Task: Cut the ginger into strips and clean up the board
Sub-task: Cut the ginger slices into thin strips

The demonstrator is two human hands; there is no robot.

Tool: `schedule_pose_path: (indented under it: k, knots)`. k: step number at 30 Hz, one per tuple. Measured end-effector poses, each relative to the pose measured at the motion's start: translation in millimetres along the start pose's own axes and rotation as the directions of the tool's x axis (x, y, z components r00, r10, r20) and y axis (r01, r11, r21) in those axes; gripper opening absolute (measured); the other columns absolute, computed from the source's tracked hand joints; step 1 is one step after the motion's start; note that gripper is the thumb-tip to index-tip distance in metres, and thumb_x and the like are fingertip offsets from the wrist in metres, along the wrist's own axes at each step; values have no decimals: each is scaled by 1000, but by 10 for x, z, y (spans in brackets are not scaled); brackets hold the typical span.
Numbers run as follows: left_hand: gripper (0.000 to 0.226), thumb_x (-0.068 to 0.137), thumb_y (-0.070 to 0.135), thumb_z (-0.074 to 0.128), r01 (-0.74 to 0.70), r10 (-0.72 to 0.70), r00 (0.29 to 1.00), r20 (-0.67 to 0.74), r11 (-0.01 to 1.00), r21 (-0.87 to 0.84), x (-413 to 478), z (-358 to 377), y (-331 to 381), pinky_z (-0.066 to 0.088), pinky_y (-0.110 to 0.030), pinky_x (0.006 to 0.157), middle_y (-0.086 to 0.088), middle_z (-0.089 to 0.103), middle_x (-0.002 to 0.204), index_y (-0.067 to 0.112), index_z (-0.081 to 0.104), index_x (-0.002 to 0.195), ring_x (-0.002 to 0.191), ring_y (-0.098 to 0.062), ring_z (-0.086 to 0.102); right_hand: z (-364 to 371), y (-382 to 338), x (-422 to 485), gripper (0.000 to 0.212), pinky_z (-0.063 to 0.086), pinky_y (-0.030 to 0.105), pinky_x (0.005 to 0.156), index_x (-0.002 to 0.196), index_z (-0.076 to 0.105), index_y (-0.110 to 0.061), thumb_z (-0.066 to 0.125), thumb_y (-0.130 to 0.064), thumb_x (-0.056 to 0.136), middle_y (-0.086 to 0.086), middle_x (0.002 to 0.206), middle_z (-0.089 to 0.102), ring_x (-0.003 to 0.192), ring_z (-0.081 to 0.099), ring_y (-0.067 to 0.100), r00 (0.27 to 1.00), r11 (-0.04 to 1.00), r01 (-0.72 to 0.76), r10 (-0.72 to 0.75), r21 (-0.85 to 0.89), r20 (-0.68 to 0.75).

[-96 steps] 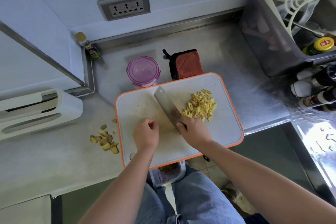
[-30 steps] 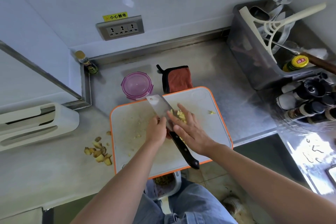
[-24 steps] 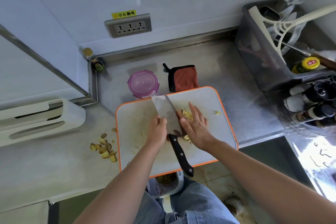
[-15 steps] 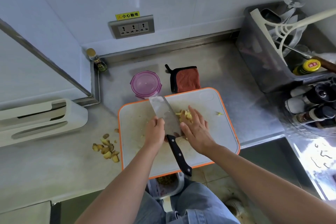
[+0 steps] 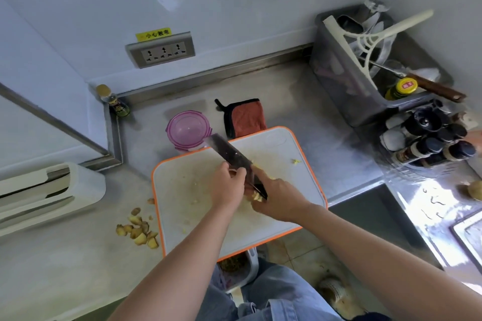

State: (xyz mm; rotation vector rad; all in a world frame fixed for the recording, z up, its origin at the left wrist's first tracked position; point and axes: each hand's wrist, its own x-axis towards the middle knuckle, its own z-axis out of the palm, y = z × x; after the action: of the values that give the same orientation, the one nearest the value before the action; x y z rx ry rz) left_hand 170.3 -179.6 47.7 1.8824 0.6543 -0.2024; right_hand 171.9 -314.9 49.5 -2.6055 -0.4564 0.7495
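The white cutting board (image 5: 182,206) with an orange rim lies on the steel counter. Above it the cleaver (image 5: 225,150) is lifted and tilted, its blade pointing up-left. My left hand (image 5: 227,186) pinches the blade near its heel. My right hand (image 5: 277,197) curls round the handle end, which it hides. Yellow ginger strips (image 5: 257,197) show between my hands; most of the pile is hidden under my right fingers. One stray ginger bit (image 5: 296,161) lies near the board's right edge.
Ginger peels (image 5: 138,230) lie on the counter left of the board. Behind it stand a pink-lidded container (image 5: 187,129) and a red cloth (image 5: 246,118). A spice rack (image 5: 427,138) and a grey tub (image 5: 347,81) are at the right. A bin (image 5: 234,267) sits under the board's front edge.
The cut ginger was gathered against the blade. The cleaver has since tipped up off the board, and my right hand has moved from the flat of the blade down over the handle.
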Motion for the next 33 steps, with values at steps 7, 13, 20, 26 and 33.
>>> schedule_pose_path:
  k: [7,13,20,26,33]
  knots:
    - [17,93,27,58,-44,43,996,80,999,13,48,297,51,48,-28,82,-1,67,93,14,61,102,93,-20,63,-23,516,-222,56,51,37,66,135,41,-36,51,-18,83,9,100,69,87,63,36,838,931,-261,350,256,-418]
    - [33,93,24,58,-17,23,1000,-16,949,316,54,191,-218,39,-34,92,-12,52,124,13,56,124,119,-28,47,87,673,-273,54,42,34,63,138,39,-25,49,-16,85,12,89,65,81,60,36,815,890,-432,454,143,-361]
    - [35,94,21,55,23,-20,1000,-10,938,346,66,132,-312,40,-36,93,-15,49,131,11,52,128,121,-31,47,363,414,-397,51,47,34,58,131,43,-34,49,-16,84,4,80,64,74,62,30,939,948,-207,262,243,-225]
    - [33,94,19,55,17,-6,999,-34,942,336,71,56,-360,40,-36,96,-16,49,131,11,55,126,121,-32,48,260,459,-338,54,42,28,64,137,43,-31,49,-14,86,3,104,70,81,63,25,856,897,-308,407,316,-320]
    - [16,95,22,53,-23,48,997,-65,939,344,91,4,-447,44,-34,81,-10,59,114,14,66,102,109,-28,54,214,362,-288,37,36,22,48,123,54,-29,48,-13,90,-1,80,61,51,49,10,924,835,-225,346,502,-161]
